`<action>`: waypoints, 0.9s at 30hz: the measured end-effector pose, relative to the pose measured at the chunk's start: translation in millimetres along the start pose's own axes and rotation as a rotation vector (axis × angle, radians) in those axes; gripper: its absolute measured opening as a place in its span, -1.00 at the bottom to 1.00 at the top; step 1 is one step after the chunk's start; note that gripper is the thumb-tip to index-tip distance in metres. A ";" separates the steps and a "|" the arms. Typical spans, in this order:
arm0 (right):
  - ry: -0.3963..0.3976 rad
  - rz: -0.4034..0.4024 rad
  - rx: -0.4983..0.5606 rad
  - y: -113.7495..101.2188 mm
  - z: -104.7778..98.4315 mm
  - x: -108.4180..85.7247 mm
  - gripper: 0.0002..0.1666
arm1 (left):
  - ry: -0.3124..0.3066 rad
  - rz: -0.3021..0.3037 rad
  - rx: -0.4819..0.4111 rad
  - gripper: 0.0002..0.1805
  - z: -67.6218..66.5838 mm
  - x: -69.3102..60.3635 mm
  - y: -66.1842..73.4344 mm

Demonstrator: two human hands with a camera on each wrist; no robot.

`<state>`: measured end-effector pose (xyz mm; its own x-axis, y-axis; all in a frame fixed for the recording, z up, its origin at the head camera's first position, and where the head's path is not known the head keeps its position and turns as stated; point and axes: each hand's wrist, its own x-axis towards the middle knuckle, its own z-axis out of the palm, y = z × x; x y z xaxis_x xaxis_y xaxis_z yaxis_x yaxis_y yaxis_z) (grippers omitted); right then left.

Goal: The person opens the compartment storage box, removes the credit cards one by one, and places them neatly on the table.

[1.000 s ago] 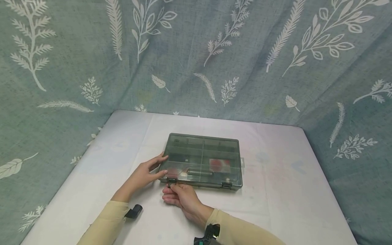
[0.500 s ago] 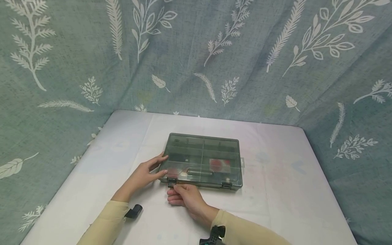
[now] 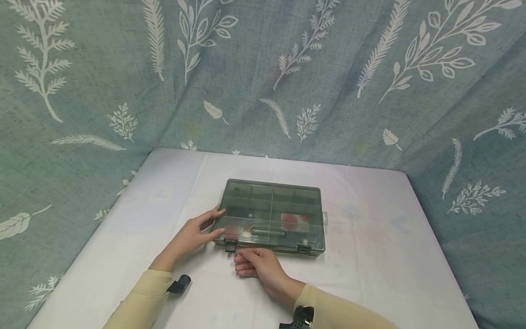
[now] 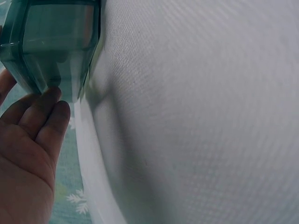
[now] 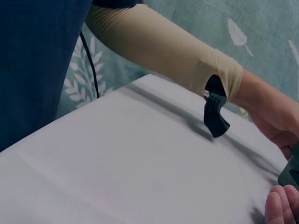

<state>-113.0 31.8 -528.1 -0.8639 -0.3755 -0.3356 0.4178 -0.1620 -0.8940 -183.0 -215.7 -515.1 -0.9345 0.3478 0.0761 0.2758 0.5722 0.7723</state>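
Observation:
A green see-through compartment box (image 3: 271,205) lies flat on the table with its lid down. My left hand (image 3: 201,229) steadies its left end, thumb and index on the lid's edge; in the left wrist view the other fingers (image 4: 46,116) are fairly straight against the side wall. At the front left, a dark latch (image 3: 231,246) sticks out from the box. My right hand (image 3: 263,268) is just right of that latch, before the front edge, with loosely bent fingers and nothing visibly held. Farther right on the front sits a second latch (image 3: 304,248).
Reddish items (image 3: 294,222) show through the lid. A clear tab (image 3: 325,218) juts from the box's right side. White cloth covers the table (image 3: 370,265), and a leaf-patterned curtain (image 3: 255,68) hangs behind and at both sides. Each wrist carries a black camera mount (image 3: 179,284).
My right hand has come away from the left latch and slid to the right along the front edge. That latch now stands out from the box. My left hand has stayed put.

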 end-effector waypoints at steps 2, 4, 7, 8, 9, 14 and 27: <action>-0.001 -0.004 -0.012 -0.6 -3.7 -2.1 -0.57 | -0.001 0.000 -0.004 -0.29 -0.1 0.2 0.2; 0.000 -0.006 -0.013 -1.2 -7.3 -4.1 -0.56 | -0.002 -0.002 -0.001 -0.28 0.1 0.1 -0.4; -0.003 -0.009 -0.014 -1.5 -13.2 -7.1 -0.55 | -0.003 -0.005 0.006 -0.27 0.5 -0.3 -1.2; -0.003 -0.007 -0.014 -1.9 -15.2 -8.4 -0.54 | -0.003 -0.007 0.007 -0.27 0.6 -0.3 -1.2; -0.002 -0.006 -0.014 -2.0 -17.3 -9.3 -0.54 | -0.004 -0.008 0.010 -0.27 0.7 -0.6 -1.3; -0.004 -0.004 -0.020 -2.5 -27.9 -14.3 -0.52 | -0.006 -0.014 0.005 -0.26 1.0 -0.9 -0.1; -0.004 0.004 -0.034 -6.7 -53.5 -23.7 -0.44 | -0.008 -0.018 0.007 -0.26 1.0 -1.2 -0.8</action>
<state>-110.4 90.6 -530.0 -0.8612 -0.3793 -0.3382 0.4112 -0.1291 -0.9024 -181.8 -215.9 -516.5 -0.9373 0.3437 0.0573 0.2610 0.5836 0.7689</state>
